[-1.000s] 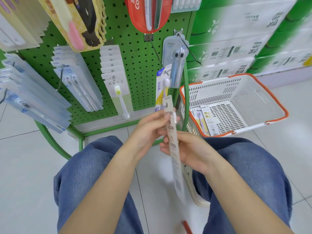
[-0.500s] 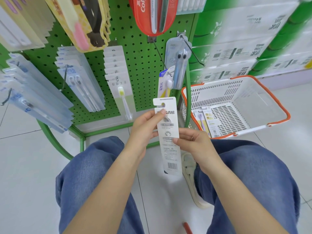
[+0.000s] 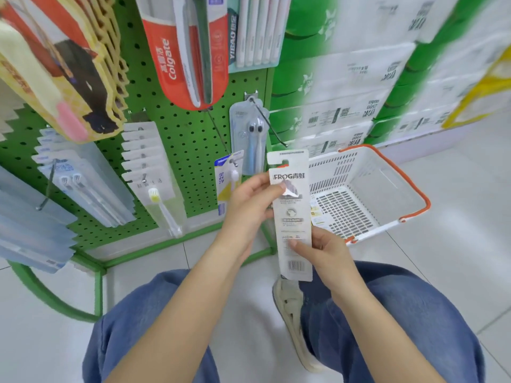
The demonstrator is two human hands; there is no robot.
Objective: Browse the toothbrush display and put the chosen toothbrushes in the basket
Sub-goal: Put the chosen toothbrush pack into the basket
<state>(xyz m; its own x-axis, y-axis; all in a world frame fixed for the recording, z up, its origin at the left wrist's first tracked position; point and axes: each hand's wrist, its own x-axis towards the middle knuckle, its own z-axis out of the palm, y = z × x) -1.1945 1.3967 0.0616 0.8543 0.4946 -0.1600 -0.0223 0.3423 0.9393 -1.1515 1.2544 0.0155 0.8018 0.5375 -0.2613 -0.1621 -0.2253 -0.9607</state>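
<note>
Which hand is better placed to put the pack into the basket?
Probably the right hand: it already grips the pack low down and is nearest the basket. The left hand holds the far side.

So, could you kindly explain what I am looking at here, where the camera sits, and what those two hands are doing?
There is no machine here: the camera is worn on a person's head and looks down past their arms, so you see their own knees in blue jeans near the bottom. They crouch before a green pegboard rack hung with packaged toothbrushes. Both hands hold one white toothbrush pack, its printed back with a barcode facing the camera. The left hand pinches its upper part, and the right hand grips it lower down. On the tiled floor to the right stands a white basket with an orange rim. At least one pack already lies inside, mostly hidden behind the held one.
</note>
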